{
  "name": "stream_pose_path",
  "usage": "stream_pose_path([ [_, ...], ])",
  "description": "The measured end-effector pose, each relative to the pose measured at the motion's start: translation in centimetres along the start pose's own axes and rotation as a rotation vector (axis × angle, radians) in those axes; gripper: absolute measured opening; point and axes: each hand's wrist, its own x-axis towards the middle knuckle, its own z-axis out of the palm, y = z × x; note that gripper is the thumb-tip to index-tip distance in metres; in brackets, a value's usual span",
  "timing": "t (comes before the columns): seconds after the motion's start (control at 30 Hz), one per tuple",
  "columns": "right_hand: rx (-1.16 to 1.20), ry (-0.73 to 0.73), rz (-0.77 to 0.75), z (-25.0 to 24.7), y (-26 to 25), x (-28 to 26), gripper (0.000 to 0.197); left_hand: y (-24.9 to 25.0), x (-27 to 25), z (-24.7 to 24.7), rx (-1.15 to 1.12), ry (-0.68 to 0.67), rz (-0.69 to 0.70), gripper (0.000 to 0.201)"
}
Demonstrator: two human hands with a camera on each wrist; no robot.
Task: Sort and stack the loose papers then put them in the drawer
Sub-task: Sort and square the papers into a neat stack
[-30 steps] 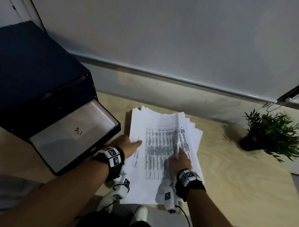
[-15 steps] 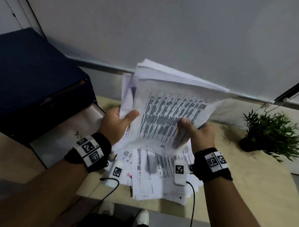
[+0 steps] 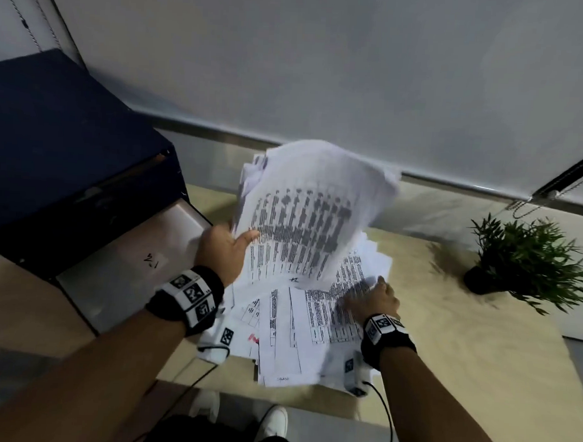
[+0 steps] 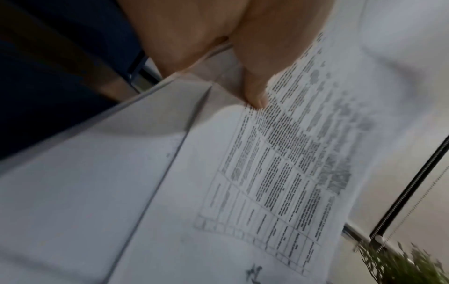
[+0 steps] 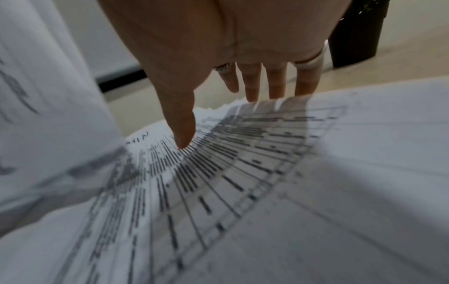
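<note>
Head view, looking down on a light wooden table (image 3: 479, 329). Centre of frame: left hand (image 3: 223, 251) gripping a raised sheaf of printed papers (image 3: 303, 214) by its lower left edge, thumb curled over the front, the sheets bowing upward and blurred. Below and right of it: a loose pile of papers (image 3: 298, 331) spread unevenly on the table, edges fanned and misaligned. Right hand (image 3: 370, 297) lying on the pile's right side, fingers (image 5: 252, 84) nearly straight and spread, thumb tip pressing the printed top sheet, holding nothing. Left of frame: dark blue cabinet (image 3: 59, 150) with a pale drawer (image 3: 131, 264) pulled open, no papers visible inside. Right edge: small potted plant (image 3: 522, 261).

Likely trouble from here: only one hand and one edge securing the raised sheaf, so inner sheets possibly slipping free and scattering; bowed pages creasing under the thumb; fanned sheets sliding off the table's near edge under a sideways push; uneven edges perhaps catching on the drawer rim unless squared first.
</note>
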Motion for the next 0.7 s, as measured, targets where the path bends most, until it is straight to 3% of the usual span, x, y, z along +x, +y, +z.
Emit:
stream_pose_path([
  [0.07,-0.102,-0.071,0.025,0.6,0.3,0.2,0.098,-0.8,1.3,-1.0,0.05,-0.009,0.014,0.039],
  [0.17,-0.161,-0.056,-0.035,1.8,-0.4,-0.8,0.092,-1.2,2.4,-2.7,0.05,0.047,-0.012,0.036],
  [0.27,-0.094,-0.057,-0.012,2.8,-1.7,-1.9,0.111,-1.4,3.0,-4.0,0.015,0.07,-0.064,0.037],
  [0.43,-0.079,0.002,-0.019,4.7,-2.7,-3.2,0.102,-0.9,2.4,-5.0,0.045,0.059,-0.043,0.032],
  [0.53,0.099,-0.027,0.028,5.0,-2.5,-2.9,0.104,-0.9,2.2,-5.4,0.062,0.035,-0.046,0.032],
  [0.57,0.15,-0.042,0.051,4.8,-2.4,-2.9,0.098,-0.8,2.2,-5.5,0.062,0.031,-0.049,0.033],
  [0.7,0.256,-0.089,0.101,4.1,-2.1,-2.6,0.042,-0.4,2.3,-5.9,0.057,0.041,-0.096,0.032],
])
